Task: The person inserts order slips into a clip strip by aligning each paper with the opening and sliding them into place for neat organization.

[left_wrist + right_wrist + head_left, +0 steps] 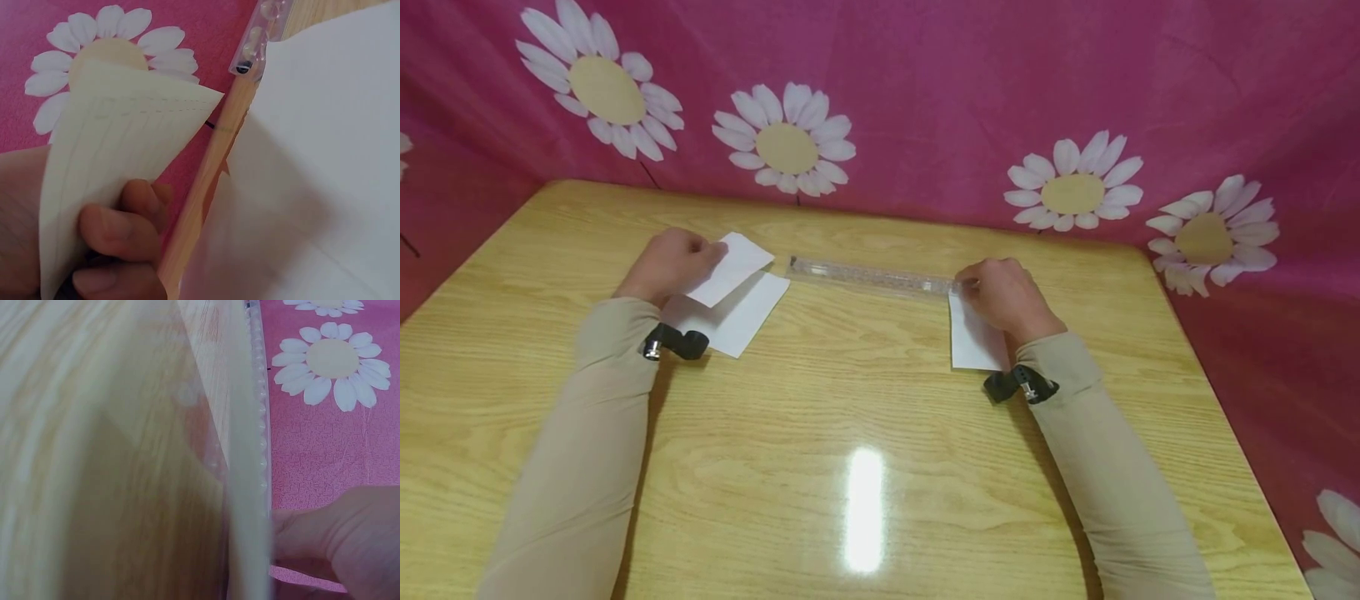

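My left hand (672,265) pinches a small white sheet of paper (732,268), lifted over a second white sheet (748,312) on the table. In the left wrist view, the fingers (119,231) curl against the raised paper (131,137), which shows faint lines. At the right end of a long, clear plastic strip (872,278), my right hand (1009,293) grips with thumb and fingers. Round bead-like shapes run along the strip (262,434) in the right wrist view. Below that hand is another white sheet (976,340), partly hidden by it.
Everything lies on a pale wooden table (820,400) with a glare patch near its front. A pink cloth (925,100) with white daisies hangs behind the far edge and at the sides. A black band with a camera (673,342) sits on each wrist.
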`<state>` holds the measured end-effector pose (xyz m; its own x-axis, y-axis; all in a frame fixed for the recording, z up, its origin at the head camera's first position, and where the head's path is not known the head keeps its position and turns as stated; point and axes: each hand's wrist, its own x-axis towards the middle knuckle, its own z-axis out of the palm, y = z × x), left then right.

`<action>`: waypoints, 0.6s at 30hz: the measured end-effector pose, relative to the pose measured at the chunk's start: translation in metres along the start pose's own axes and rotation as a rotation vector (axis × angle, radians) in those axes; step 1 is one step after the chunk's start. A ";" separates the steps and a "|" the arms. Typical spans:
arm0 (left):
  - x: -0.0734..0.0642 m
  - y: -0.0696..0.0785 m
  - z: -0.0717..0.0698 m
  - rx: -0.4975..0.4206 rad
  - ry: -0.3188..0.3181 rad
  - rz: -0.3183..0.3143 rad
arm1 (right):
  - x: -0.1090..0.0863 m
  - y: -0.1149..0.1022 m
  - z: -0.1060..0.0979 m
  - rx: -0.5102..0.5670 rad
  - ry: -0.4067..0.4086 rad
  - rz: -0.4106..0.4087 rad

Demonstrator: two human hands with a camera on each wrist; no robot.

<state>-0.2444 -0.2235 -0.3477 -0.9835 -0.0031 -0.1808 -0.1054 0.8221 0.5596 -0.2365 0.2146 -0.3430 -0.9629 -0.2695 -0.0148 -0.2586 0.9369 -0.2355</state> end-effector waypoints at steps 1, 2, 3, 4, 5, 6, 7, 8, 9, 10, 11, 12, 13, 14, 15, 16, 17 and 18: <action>0.000 0.001 0.001 0.006 0.002 0.009 | 0.000 0.000 0.000 0.002 0.001 0.003; 0.000 0.001 0.001 0.013 0.003 0.018 | 0.000 0.000 0.000 0.001 0.003 0.003; 0.000 0.002 0.001 0.012 -0.001 0.019 | 0.000 0.000 0.000 0.002 0.004 0.003; 0.001 0.002 0.002 0.013 -0.004 0.020 | 0.000 0.000 0.000 0.002 0.005 0.001; 0.001 0.003 0.003 0.015 -0.004 0.023 | 0.000 0.000 0.000 0.002 0.007 0.000; 0.001 0.003 0.003 0.017 -0.007 0.026 | 0.000 0.000 0.001 0.002 0.009 -0.002; 0.001 0.003 0.003 0.018 -0.008 0.028 | 0.000 0.000 0.001 0.001 0.010 -0.002; 0.001 0.004 0.004 0.016 -0.011 0.029 | 0.001 0.000 0.001 0.000 0.010 -0.003; 0.001 0.004 0.005 0.014 -0.013 0.028 | 0.001 0.000 0.001 -0.001 0.010 -0.002; 0.001 0.005 0.005 0.016 -0.012 0.034 | 0.001 0.000 0.001 -0.001 0.010 -0.002; 0.001 0.006 0.006 0.017 -0.011 0.039 | 0.001 0.000 0.001 -0.002 0.009 -0.001; 0.001 0.006 0.007 0.016 -0.012 0.044 | 0.001 0.000 0.001 -0.003 0.008 0.000; 0.001 0.007 0.007 0.018 -0.010 0.050 | 0.001 0.000 0.001 -0.005 0.008 0.001; 0.001 0.008 0.008 0.018 -0.009 0.055 | 0.001 0.000 0.001 -0.006 0.008 0.000; 0.001 0.008 0.009 0.021 -0.007 0.063 | 0.001 0.000 0.001 -0.008 0.007 -0.003; 0.001 0.009 0.010 0.022 -0.005 0.071 | 0.001 0.000 0.001 -0.010 0.008 -0.004; 0.002 0.010 0.011 0.021 -0.004 0.077 | 0.001 0.000 0.001 -0.011 0.008 -0.007; 0.002 0.011 0.012 0.019 -0.004 0.081 | 0.001 0.000 0.001 -0.011 0.008 -0.007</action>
<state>-0.2454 -0.2080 -0.3514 -0.9880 0.0666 -0.1391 -0.0224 0.8304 0.5568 -0.2372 0.2144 -0.3440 -0.9616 -0.2744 -0.0054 -0.2663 0.9374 -0.2245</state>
